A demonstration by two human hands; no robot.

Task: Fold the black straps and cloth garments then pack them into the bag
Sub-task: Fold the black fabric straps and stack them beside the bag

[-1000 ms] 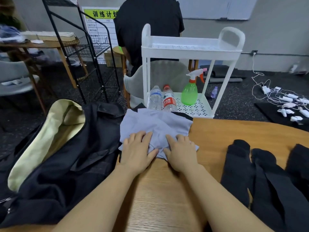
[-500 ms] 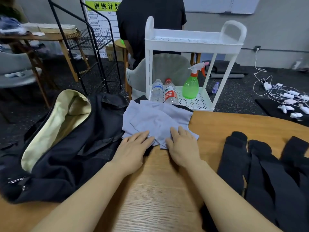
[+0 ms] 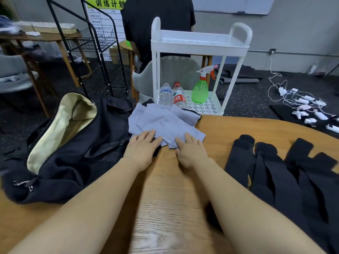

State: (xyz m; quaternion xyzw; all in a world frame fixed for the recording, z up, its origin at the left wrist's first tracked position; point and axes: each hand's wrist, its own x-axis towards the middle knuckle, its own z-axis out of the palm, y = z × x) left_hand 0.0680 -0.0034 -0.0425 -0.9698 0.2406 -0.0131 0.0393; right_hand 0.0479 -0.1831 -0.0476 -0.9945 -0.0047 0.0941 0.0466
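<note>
I place both hands flat on the near edge of the grey cloth garment [image 3: 165, 123], which lies on the wooden table [image 3: 238, 129] at its far rim. The left hand [image 3: 141, 149] rests with straight fingers on the garment's near-left corner; the right hand [image 3: 190, 153] rests likewise on the near-right corner. Neither hand clamps anything: the fingers lie extended and pressed down, not curled round the fabric.

Judged purpose: the flat press pins the loose layers so the stack holds its shape while I smooth it or set up the next fold. Spreading the hands to opposite corners keeps the near edge taut.

Orientation: the garment's long axis runs roughly left to right across both hands, tilted so that the right end sits nearer me. Its overlapping flaps fan away from the fingertips, toward the white cart [image 3: 200, 43] beyond.

Directly left of the left hand, touching the garment's edge, lies the black bag [image 3: 77, 151], its cream-lined mouth open and facing up-left. To the right of the right hand, apart from it, the black straps [image 3: 286, 173] lie side by side, long axes running away from me, not yet folded.
</note>
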